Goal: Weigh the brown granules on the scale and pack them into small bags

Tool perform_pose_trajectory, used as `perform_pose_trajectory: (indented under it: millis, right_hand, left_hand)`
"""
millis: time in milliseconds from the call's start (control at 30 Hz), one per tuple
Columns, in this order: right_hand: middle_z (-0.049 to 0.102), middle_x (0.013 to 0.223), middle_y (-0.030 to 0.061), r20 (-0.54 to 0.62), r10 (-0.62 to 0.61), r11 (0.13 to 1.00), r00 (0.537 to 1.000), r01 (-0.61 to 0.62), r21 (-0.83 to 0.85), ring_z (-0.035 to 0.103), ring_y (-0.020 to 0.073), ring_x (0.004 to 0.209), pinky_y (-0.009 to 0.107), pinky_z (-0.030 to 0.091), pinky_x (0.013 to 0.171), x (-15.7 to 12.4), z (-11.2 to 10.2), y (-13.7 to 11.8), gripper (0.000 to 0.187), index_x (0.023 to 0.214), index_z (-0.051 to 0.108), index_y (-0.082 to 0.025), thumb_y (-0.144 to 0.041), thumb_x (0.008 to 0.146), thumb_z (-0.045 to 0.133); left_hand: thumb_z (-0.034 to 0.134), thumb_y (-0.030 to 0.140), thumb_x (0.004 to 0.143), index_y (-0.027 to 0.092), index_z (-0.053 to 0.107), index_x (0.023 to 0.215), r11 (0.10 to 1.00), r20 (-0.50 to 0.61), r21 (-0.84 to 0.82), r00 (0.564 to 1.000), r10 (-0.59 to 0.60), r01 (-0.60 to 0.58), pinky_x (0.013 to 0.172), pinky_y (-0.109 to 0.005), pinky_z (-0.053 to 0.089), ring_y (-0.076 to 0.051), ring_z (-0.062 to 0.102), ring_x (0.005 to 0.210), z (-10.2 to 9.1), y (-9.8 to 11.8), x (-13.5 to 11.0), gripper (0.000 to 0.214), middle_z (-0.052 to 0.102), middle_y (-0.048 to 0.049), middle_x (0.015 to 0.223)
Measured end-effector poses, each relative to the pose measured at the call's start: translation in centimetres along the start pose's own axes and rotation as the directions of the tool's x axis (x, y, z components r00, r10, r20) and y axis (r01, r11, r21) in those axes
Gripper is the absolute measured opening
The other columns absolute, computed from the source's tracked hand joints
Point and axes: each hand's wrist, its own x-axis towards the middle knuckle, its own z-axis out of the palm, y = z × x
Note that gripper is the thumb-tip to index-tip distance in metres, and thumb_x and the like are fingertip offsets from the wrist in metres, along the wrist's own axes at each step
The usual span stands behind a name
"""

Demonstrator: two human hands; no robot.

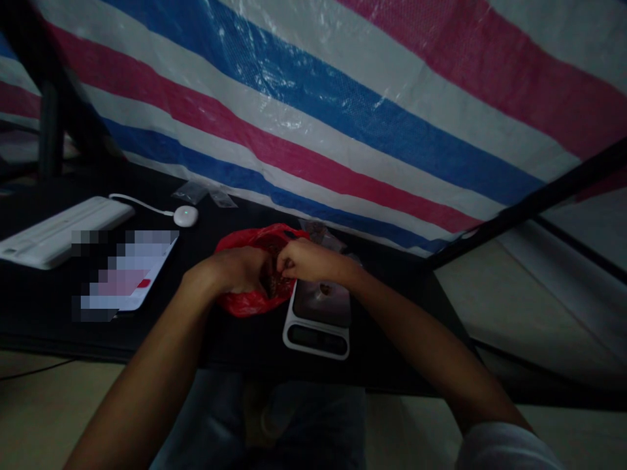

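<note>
1. Holding both hands close together over a red plastic bag [245, 301], centre of frame, on a black table [392, 264]. Bag is crumpled, mouth up, w/ dark brown stuff [275, 282] showing inside; can't tell what it is.
2. L hand [230, 271]: comes in from lower left, fingers curled down at bag's mouth, partly closed. Fingertips hidden, so can't tell if it has hold of bag or contents.
3. R hand [306, 260]: comes in from lower right, fingers bent, tips drawn together, right at the dark stuff & touching L hand. Can't tell if anything's pinched btwn them.
4. Digital kitchen scale [316, 338]: white body, dark platform, just right of bag & below R hand. Bag's edge nearly touches it. Small brownish bit [324, 288] lies on platform.
5. Behind hands: clear bag w/ dark contents [318, 232], just past bag's top edge.
6. Upper left of table: white flat keyboard [61, 230], cable [142, 203] running to round white puck [186, 215] w/ small green light. Small clear bags [191, 191] lie near it.
7. Left of hands: sheet w/ pixelated print [130, 274], unreadable.
8. Upper half of frame: striped pink, white & blue tarp [313, 111]. Bottom: jeans [304, 424] on lap, white sleeve [504, 450] at lower right.
</note>
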Motion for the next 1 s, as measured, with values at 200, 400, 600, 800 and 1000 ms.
perform_pose_trajectory:
  millis: [200,400,600,800,1000]
  right_hand:
    - [0.077,0.091,0.0046,-0.239,0.058,0.993,0.969,-0.031,0.112,0.07,0.0142,0.082,0.023,0.047,0.074,-6.0,-1.8,-0.4,0.016,0.096,0.075,-0.013,-0.004,0.085,0.068]
    - [0.075,0.086,0.0045,-0.26,0.118,0.989,0.958,-0.09,0.115,0.069,0.0153,0.08,0.024,0.047,0.071,-10.7,-1.1,0.1,0.008,0.089,0.074,-0.013,-0.012,0.082,0.078]
    - [0.074,0.086,0.005,-0.255,0.131,0.991,0.958,-0.12,0.056,0.067,0.0153,0.08,0.025,0.044,0.072,-10.5,-0.7,-0.3,0.007,0.089,0.075,-0.013,-0.014,0.083,0.078]
    - [0.076,0.088,0.0057,-0.142,0.096,0.995,0.985,-0.098,-0.005,0.067,0.0158,0.078,0.025,0.043,0.071,-10.2,-1.6,-0.6,0.008,0.087,0.079,-0.013,-0.013,0.088,0.071]
    - [0.077,0.09,0.0061,-0.118,0.077,0.997,0.99,-0.078,-0.003,0.069,0.0183,0.081,0.026,0.045,0.072,-10.3,-1.6,-0.2,0.008,0.09,0.079,-0.014,-0.014,0.086,0.072]
  left_hand:
    - [0.054,0.048,0.092,0.02,0.074,0.093,0.983,-0.167,0.012,0.969,0.184,-0.184,0.071,-0.028,0.048,-0.02,0.069,0.078,-0.5,0.4,-1.6,0.035,0.076,-0.0045,0.089]
    - [0.073,0.029,0.077,0.024,0.073,0.11,0.984,-0.13,0.176,0.991,-0.02,0.042,0.073,-0.033,0.048,-0.028,0.07,0.087,0.3,2.4,-5.6,0.034,0.077,-0.0064,0.099]
    - [0.049,0.013,0.09,0.024,0.074,0.103,0.921,-0.135,0.386,0.991,0.007,0.046,0.069,-0.032,0.044,-0.026,0.07,0.084,-1.7,3.3,-6.0,0.03,0.076,-0.0082,0.099]
    - [0.057,0.016,0.086,0.021,0.071,0.099,0.903,-0.297,0.43,0.943,0.146,-0.005,0.069,-0.03,0.044,-0.024,0.067,0.08,-4.7,4.4,-7.7,0.021,0.074,-0.0068,0.1]
    - [0.057,0.022,0.083,0.028,0.074,0.099,0.945,-0.185,0.315,0.971,0.152,-0.088,0.068,-0.034,0.045,-0.026,0.07,0.078,-1.6,3.6,-9.7,0.023,0.075,-0.0035,0.09]
